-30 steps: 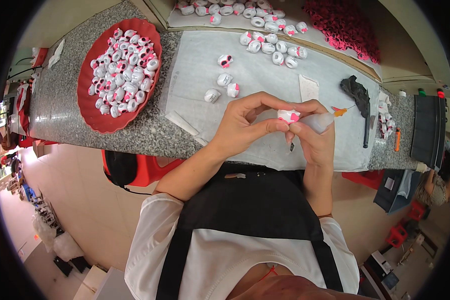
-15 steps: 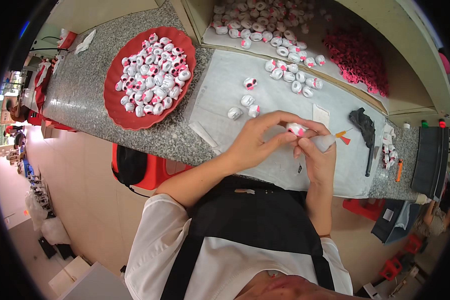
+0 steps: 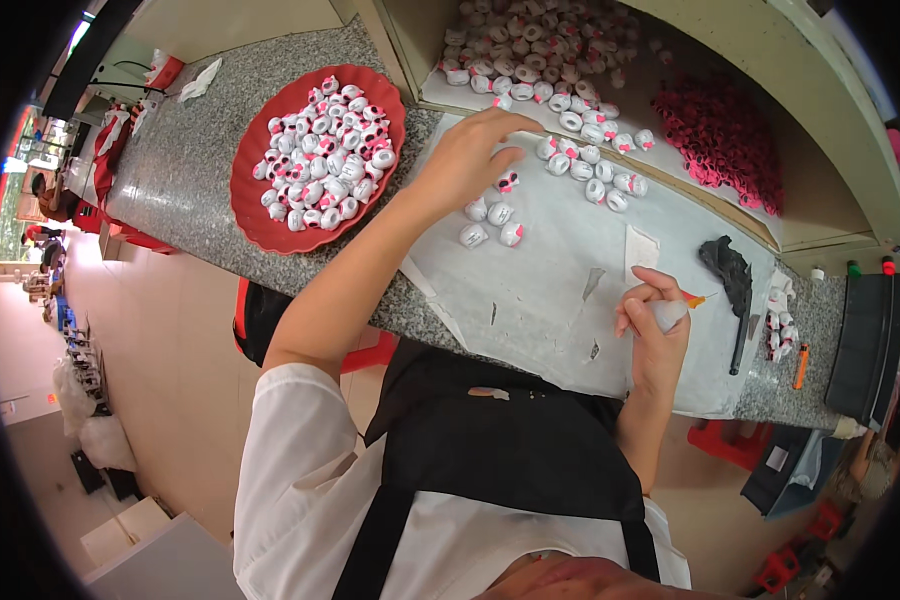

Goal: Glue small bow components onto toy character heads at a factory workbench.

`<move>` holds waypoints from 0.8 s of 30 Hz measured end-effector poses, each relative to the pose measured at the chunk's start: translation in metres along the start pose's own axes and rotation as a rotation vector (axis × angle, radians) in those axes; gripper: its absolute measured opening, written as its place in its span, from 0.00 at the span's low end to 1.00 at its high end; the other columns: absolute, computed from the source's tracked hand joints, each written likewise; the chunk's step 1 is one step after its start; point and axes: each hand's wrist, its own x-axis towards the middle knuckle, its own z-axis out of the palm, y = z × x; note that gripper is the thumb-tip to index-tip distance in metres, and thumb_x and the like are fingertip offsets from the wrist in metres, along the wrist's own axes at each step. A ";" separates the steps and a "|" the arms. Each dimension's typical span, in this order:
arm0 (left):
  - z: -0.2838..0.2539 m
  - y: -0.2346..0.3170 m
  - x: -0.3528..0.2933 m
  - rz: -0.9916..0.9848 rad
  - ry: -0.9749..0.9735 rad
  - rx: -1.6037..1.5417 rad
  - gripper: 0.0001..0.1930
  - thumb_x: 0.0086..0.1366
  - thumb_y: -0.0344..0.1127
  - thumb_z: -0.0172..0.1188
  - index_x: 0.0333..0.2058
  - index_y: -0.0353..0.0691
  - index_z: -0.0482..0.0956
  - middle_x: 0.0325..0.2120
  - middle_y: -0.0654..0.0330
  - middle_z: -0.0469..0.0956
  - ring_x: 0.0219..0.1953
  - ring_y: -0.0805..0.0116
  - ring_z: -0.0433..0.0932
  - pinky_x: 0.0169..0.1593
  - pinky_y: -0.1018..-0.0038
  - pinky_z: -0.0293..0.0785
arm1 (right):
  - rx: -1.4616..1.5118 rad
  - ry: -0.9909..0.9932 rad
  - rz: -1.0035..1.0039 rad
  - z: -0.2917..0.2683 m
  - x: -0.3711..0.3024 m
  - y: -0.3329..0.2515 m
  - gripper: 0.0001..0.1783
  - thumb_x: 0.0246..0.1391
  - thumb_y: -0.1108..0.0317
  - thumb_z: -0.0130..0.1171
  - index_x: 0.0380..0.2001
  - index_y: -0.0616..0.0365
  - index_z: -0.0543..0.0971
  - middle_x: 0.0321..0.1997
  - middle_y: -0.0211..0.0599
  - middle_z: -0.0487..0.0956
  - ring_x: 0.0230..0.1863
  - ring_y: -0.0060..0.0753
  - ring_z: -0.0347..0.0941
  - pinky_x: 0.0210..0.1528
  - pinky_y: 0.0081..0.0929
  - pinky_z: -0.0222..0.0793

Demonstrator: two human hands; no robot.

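Observation:
My left hand [image 3: 470,155] reaches over the far left of the white sheet [image 3: 540,290], thumb apart from its stretched fingers and nothing visible between them. Beneath and beside it sit several small white figure pieces [image 3: 500,213] with pink bows, some showing dark eye patches. Over the sheet's right part, my right hand [image 3: 655,325] is closed around a translucent squeeze bottle [image 3: 669,313] with an orange needle tip. Past my left fingertips lies a loose group of white figure pieces [image 3: 582,170], some with pink bows.
A red scalloped tray [image 3: 245,190] heaped with pieces stands left. The shelf box [image 3: 810,190] behind holds piles of white pieces and pink parts [image 3: 715,140]. At right lie a crumpled black wrap [image 3: 727,268], an orange pen-like tool [image 3: 801,366] and a black bin [image 3: 860,335].
My left hand has left the piece held between both hands and moved far left; one more white piece stands among those there. My right hand keeps the bottle, slightly lower.

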 end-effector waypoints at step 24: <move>0.034 0.075 -0.061 -0.381 -0.093 -1.491 0.13 0.53 0.26 0.49 0.40 0.37 0.65 0.37 0.52 0.69 0.32 0.75 0.69 0.37 0.79 0.65 | 0.332 0.200 -0.369 0.010 -0.008 -0.031 0.18 0.36 0.75 0.55 0.35 0.63 0.65 0.34 0.40 0.63 0.26 0.25 0.65 0.18 0.16 0.62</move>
